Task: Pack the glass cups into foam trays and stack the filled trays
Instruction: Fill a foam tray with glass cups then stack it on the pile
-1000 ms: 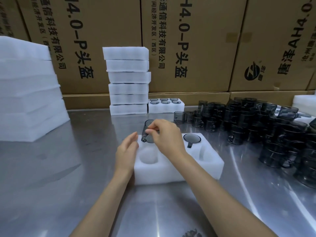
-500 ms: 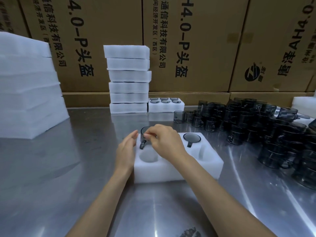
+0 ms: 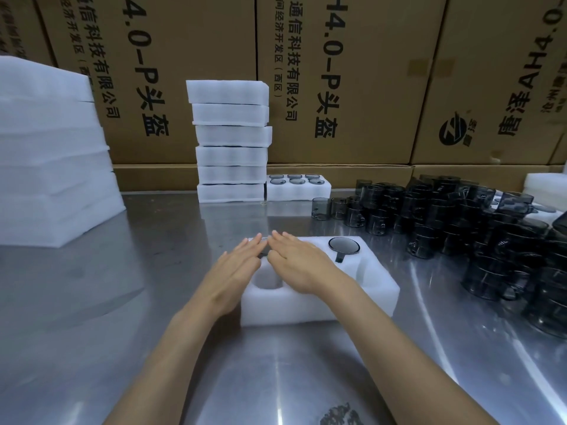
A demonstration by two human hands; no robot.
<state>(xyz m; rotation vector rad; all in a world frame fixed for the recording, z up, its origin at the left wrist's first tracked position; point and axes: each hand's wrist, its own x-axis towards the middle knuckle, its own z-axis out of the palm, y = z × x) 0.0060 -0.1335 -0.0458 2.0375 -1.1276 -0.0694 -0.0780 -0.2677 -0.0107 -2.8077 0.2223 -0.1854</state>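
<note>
Foam tray (image 3: 319, 302) lies on the steel table (image 3: 92, 317) under both our hands; left hand (image 3: 237, 268) and right hand (image 3: 302, 265) lie flat, fingers straight, side by side over its far-left pocket, where a cup handle barely shows between them; right of our right hand one smoky cup (image 3: 344, 245) sits seated; farther right loose cups (image 3: 460, 222) crowd; beyond our fingertips stacked trays (image 3: 230, 139) rise.

front: bare bench (image 3: 159, 302) open to a hand left of foam tray (image 3: 319, 305) | right: loose glass cups (image 3: 460, 228) crowd the bench, blocking | back: tray stack (image 3: 230, 142) and cardboard boxes (image 3: 337, 72) wall it | far left: foam pile (image 3: 49, 154) blocks
</note>
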